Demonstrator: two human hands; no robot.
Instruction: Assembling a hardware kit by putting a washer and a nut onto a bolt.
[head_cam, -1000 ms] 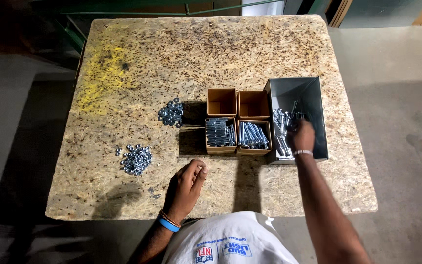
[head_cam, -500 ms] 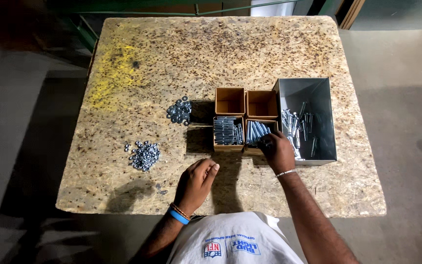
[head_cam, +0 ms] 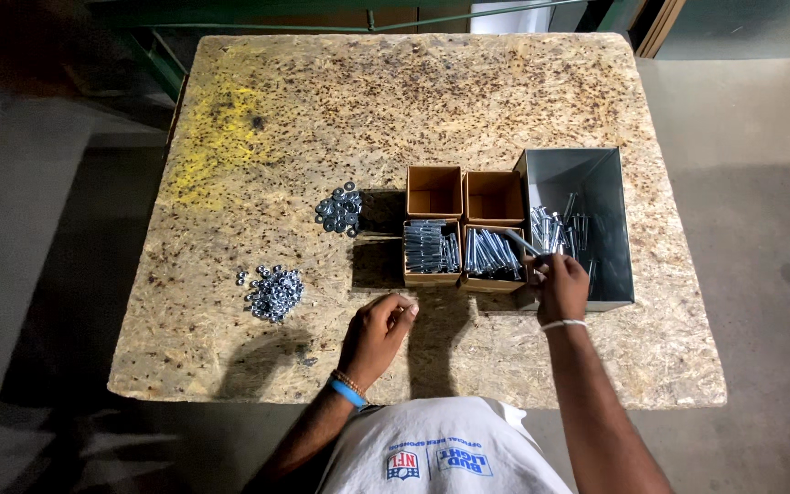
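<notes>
The right hand (head_cam: 561, 287) pinches a long silver metal bolt (head_cam: 523, 243) over the filled brown cardboard box (head_cam: 492, 256), likely placing it; releasing comes next. The left hand (head_cam: 375, 334) rests loosely curled on the speckled bench (head_cam: 413, 101).

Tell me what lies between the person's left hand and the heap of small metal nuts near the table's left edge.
In the head view, only bare speckled tabletop separates the left hand from the heap of small metal nuts; nothing else lies on that stretch.
</notes>
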